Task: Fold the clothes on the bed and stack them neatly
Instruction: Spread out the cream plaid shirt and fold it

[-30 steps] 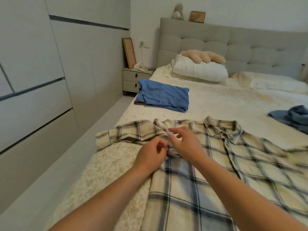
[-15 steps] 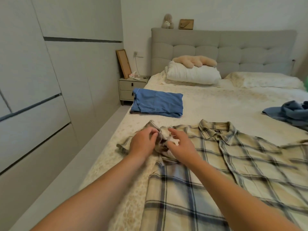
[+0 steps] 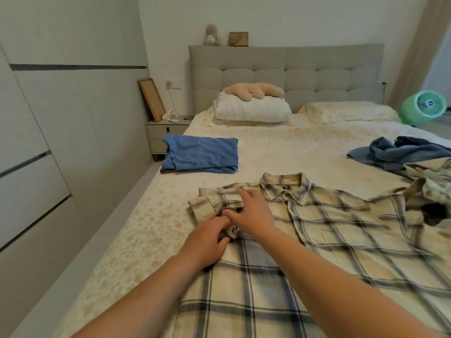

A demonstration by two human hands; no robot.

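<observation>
Presently, beige plaid shirt lies flat, collar toward headboard, sleeve folded inward. Left hand fingers pinch sleeve fabric; right hand fingers spread, pressing it.

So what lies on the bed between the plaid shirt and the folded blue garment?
Nothing: in the head view, only bare floral bedcover separates the plaid shirt from the folded blue garment.

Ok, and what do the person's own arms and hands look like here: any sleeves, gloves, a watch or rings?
Both forearms are bare up to the bottom edge of the picture: no sleeves in view. The left hand and right hand wear no gloves, and no watch or bracelet shows at either wrist. Whether there is a ring cannot be told: the fingers are partly hidden and slightly blurred.
</observation>
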